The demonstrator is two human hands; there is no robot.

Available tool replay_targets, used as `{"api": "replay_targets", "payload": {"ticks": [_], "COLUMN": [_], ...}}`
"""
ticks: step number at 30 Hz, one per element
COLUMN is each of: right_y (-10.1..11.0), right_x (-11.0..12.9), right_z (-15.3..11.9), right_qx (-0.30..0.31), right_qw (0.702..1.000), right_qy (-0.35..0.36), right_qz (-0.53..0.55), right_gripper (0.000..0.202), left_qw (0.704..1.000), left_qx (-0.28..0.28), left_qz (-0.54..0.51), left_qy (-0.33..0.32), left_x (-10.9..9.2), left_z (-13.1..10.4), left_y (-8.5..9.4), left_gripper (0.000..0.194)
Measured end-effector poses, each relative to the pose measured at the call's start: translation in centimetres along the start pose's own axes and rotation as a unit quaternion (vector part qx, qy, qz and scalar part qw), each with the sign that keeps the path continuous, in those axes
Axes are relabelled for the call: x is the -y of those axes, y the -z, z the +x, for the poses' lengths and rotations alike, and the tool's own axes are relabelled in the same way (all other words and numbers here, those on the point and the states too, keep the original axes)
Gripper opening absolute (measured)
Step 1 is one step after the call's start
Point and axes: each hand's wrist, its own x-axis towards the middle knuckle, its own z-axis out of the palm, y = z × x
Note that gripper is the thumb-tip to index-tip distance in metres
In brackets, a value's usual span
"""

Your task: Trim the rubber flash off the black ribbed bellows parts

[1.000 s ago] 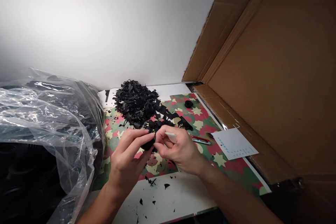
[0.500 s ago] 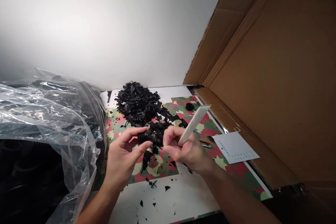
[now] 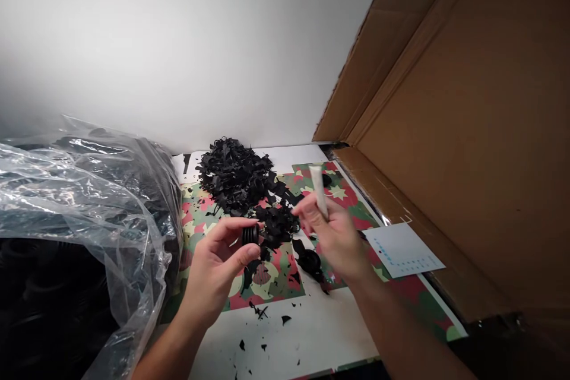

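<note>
My left hand (image 3: 220, 264) is closed on a black ribbed rubber piece (image 3: 250, 234), short and round, gripped between thumb and fingers. My right hand (image 3: 332, 231), smeared by motion, holds a pale stick-like handle (image 3: 319, 190) that points up; its lower end is hidden in the hand. A small heap of black rubber scraps (image 3: 278, 222) lies between the two hands. Just below my right hand rests a black round rubber part (image 3: 309, 261) with a flap around it.
A larger pile of black trimmings (image 3: 231, 175) stands by the white wall. On the left, a clear plastic bag (image 3: 133, 208) holds many black parts. A white printed card (image 3: 405, 249) lies near the cardboard (image 3: 445, 130) at right. Camouflage-patterned sheet (image 3: 285, 273) covers the table.
My right hand has moved up and to the right, away from the rubber piece, and the pale handle has turned more upright. The left hand keeps its grip, nearly in place.
</note>
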Motion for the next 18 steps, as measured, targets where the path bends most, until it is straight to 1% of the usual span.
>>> {"api": "replay_targets", "payload": {"ticks": [2, 3, 4, 6, 8, 10, 12, 14, 16, 18], "right_y": [0.4, 0.5, 0.5, 0.2, -0.2, -0.7, -1.2, -1.7, -2.2, -2.6], "right_x": [0.0, 0.0, 0.0, 0.1, 0.3, 0.6, 1.0, 1.3, 1.5, 1.5], "right_z": [0.3, 0.4, 0.5, 0.5, 0.3, 0.0, -0.5, -0.8, -1.0, -1.1], "right_qx": [-0.019, -0.021, -0.017, 0.002, 0.022, 0.053, 0.101, 0.140, 0.146, 0.133], "right_qw": [0.999, 0.999, 0.998, 0.997, 0.997, 0.998, 0.994, 0.988, 0.984, 0.981], "right_qy": [-0.003, -0.006, -0.012, -0.029, -0.039, -0.034, -0.024, -0.028, -0.044, -0.065], "right_qz": [0.030, 0.046, 0.059, 0.071, 0.056, 0.030, 0.026, 0.054, 0.089, 0.126], "right_gripper": [0.057, 0.058, 0.056, 0.046, 0.036, 0.030, 0.028, 0.029, 0.028, 0.026], "left_qw": [1.000, 0.999, 0.998, 0.995, 0.990, 0.990, 0.996, 1.000, 0.998, 0.996], "left_qx": [0.005, 0.007, 0.008, 0.010, 0.014, 0.025, 0.025, 0.011, -0.005, -0.010], "left_qz": [-0.014, -0.026, -0.041, -0.080, -0.114, -0.113, -0.066, -0.002, 0.040, 0.044], "left_qy": [0.017, 0.027, 0.038, 0.062, 0.082, 0.087, 0.059, 0.002, -0.052, -0.072], "left_x": [0.0, 0.0, -0.2, -0.5, -0.7, -0.7, -0.5, -0.3, -0.2, -0.1], "left_z": [0.0, 0.0, 0.0, 0.0, 0.1, 0.1, 0.2, 0.1, 0.1, 0.0], "left_y": [0.0, -0.1, -0.1, -0.3, -0.5, -0.6, -0.7, -0.8, -1.0, -1.1], "left_gripper": [0.033, 0.035, 0.037, 0.042, 0.047, 0.047, 0.041, 0.033, 0.029, 0.027]}}
